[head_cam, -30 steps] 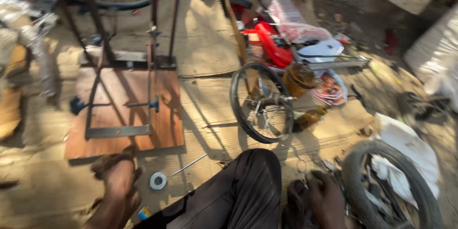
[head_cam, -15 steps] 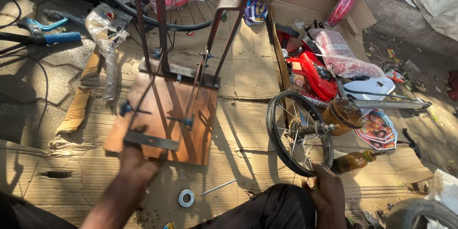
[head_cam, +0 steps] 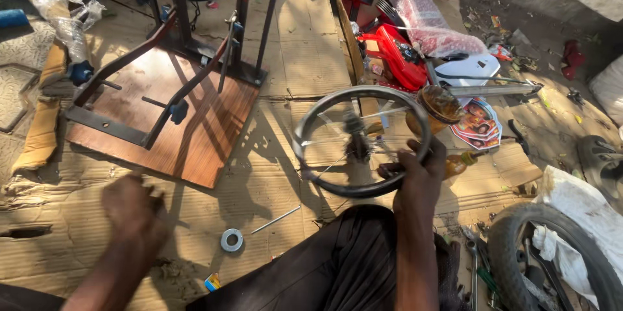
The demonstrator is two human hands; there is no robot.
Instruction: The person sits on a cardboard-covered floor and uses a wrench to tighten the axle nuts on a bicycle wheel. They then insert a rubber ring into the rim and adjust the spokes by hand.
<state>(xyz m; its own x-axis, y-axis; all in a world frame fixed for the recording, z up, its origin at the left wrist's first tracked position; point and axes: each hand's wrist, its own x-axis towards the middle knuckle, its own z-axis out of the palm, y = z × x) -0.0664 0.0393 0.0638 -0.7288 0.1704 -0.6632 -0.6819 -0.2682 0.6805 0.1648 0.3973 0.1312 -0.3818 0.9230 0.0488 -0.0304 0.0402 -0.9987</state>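
Over cardboard floor (head_cam: 305,58), right hand (head_cam: 420,175) gripping wheel rim (head_cam: 324,184), left hand (head_cam: 133,210) blurred

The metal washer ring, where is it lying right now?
In the head view the metal washer ring lies on the cardboard floor, lower centre, just left of a thin metal rod and right of the left hand.

Open-air bicycle repair spot, wheel rim (head_cam: 361,140), tyre (head_cam: 551,256), cardboard flooring (head_cam: 305,51)
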